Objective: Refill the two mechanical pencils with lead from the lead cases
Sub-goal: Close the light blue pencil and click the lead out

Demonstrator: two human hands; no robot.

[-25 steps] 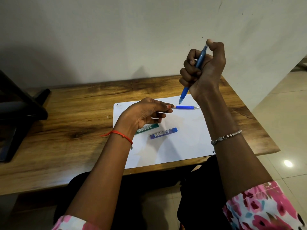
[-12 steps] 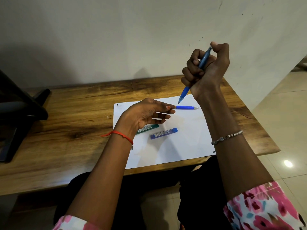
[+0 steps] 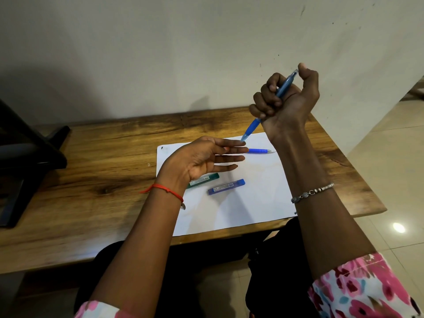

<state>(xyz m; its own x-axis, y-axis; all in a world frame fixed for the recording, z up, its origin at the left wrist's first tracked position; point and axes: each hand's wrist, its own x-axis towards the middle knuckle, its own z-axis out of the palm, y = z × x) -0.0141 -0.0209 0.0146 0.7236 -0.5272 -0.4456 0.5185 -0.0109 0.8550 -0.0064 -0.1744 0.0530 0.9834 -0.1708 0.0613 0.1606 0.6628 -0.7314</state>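
Note:
My right hand [image 3: 286, 104] is raised above the table, fisted around a blue mechanical pencil [image 3: 281, 91] held tip down, thumb beside its top end. The pencil's tip meets the fingertips of my left hand [image 3: 204, 157], which hovers palm up with its fingers stretched out and apart. A second blue mechanical pencil [image 3: 260, 151] lies on the white paper sheet [image 3: 259, 198], partly behind my left fingers. A green lead case [image 3: 205, 179] and a blue lead case [image 3: 226, 186] lie side by side on the paper below my left hand.
The paper lies on a wooden table [image 3: 103, 175] against a pale wall. A black stand [image 3: 25, 157] occupies the table's left end. Tiled floor shows to the right past the table edge.
My left hand has opened from loosely curled to flat with fingers extended under the pencil tip. My right hand has drifted slightly right and down with the pencil.

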